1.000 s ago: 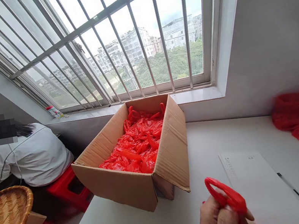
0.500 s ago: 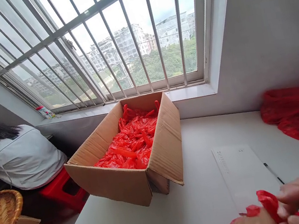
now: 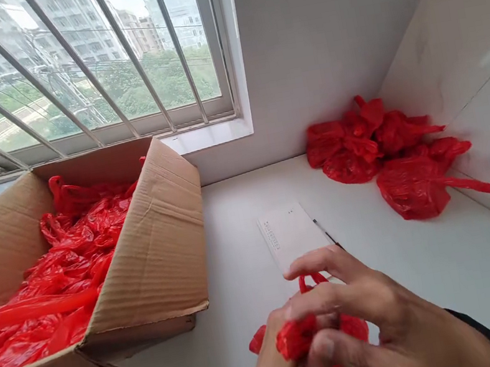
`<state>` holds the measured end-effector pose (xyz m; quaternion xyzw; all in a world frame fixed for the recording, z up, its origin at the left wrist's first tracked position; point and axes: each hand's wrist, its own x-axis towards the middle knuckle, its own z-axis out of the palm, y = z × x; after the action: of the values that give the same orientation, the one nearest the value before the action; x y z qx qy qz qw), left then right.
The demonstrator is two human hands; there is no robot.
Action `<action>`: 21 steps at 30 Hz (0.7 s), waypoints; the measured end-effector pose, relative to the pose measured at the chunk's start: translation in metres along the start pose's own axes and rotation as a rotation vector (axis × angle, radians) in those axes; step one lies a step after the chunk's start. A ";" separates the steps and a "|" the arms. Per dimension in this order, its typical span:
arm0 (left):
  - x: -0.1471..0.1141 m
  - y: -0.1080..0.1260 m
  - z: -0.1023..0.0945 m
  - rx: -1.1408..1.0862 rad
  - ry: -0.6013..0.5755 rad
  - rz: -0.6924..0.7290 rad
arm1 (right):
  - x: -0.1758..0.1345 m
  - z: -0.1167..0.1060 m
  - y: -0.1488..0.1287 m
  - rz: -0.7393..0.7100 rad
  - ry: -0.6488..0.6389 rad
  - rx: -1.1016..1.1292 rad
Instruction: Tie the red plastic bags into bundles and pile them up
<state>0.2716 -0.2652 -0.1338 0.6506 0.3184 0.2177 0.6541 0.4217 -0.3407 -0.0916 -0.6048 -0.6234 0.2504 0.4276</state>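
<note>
Tabletop (image 3: 229, 230): white, smooth, its far edge meeting the wall (image 3: 308, 58). A cardboard box (image 3: 159, 262), flaps spread, occupies the left side and is partly out of view. Right of it lies a flat white notepad (image 3: 294, 232) with small print; its near end is covered. A dark pen (image 3: 326, 232) lies along the notepad's right side, near end likewise hidden. Knotted red bags (image 3: 351, 142) sit heaped in the far right corner.
</note>
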 end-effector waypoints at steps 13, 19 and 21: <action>0.012 0.007 -0.030 -0.237 -0.172 -0.243 | -0.010 0.003 0.022 0.118 -0.027 0.232; 0.011 0.007 -0.030 -0.098 -0.281 -0.065 | 0.001 0.012 0.039 0.109 -0.118 0.278; 0.011 0.002 -0.030 0.031 -0.256 0.041 | 0.005 0.017 0.045 0.200 -0.180 0.315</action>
<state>0.2582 -0.2362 -0.1319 0.6894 0.2220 0.1413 0.6749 0.4323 -0.3264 -0.1362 -0.5644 -0.5490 0.4390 0.4328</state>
